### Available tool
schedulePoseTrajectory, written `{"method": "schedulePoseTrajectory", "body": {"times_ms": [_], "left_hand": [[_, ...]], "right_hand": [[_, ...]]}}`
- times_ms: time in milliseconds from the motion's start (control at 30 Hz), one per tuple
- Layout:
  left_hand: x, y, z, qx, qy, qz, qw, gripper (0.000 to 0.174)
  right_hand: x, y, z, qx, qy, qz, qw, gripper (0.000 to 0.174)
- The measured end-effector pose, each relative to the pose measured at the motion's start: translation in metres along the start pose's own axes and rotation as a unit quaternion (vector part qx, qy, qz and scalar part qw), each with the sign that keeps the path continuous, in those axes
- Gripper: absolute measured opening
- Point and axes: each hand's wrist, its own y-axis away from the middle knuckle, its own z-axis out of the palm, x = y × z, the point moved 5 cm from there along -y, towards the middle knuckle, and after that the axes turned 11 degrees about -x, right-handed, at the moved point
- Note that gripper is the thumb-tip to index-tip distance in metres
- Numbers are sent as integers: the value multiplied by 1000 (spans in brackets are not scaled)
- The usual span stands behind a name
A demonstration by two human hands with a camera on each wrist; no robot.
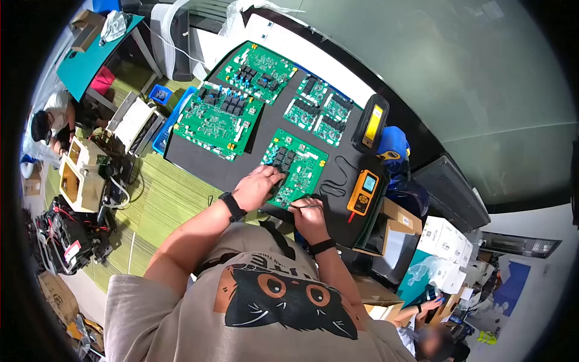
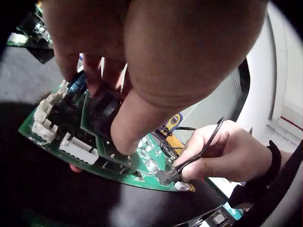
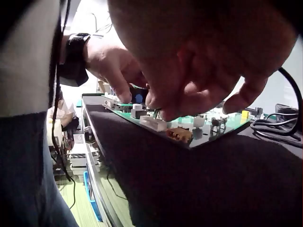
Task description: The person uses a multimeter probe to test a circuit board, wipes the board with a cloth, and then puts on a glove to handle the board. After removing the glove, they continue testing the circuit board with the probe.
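A green circuit board (image 1: 307, 158) with black blocky parts lies on the dark mat in front of me. My left hand (image 1: 258, 186) holds its left side. In the left wrist view, that thumb and the fingers sit around a small raised board (image 2: 102, 137) with dark parts. At the near corner my right hand (image 1: 309, 218) pinches a thin black cable (image 2: 203, 153). The cable's black connector (image 2: 166, 177) is at the board's edge among white sockets. From the right wrist view, the right fingertips are close over a white socket (image 3: 152, 124).
More green boards (image 1: 217, 114) lie stacked at the left and back, with smaller boards (image 1: 319, 110) behind. To the right are an orange handheld meter (image 1: 363, 192), a coiled black cord (image 1: 335, 181) and a black device with a yellow panel (image 1: 373, 125). Cardboard boxes (image 1: 401, 217) stand beyond.
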Motion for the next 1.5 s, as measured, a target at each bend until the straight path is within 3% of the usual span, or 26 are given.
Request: {"method": "schedulePoseTrajectory", "body": {"times_ms": [200, 967, 1267, 1500], "left_hand": [[-2, 2, -7, 9, -10, 0, 1000, 68], [7, 0, -10, 0, -15, 2, 1000, 69], [6, 0, -9, 2, -13, -2, 1000, 69], [5, 0, -7, -1, -22, 3, 1000, 72]], "right_hand": [[-7, -10, 6, -42, 35, 24, 998, 9], [-13, -3, -6, -4, 18, 26, 1000, 25], [-7, 1, -8, -22, -44, 82, 995, 19], [-3, 3, -2, 14, -49, 51, 997, 12]]}}
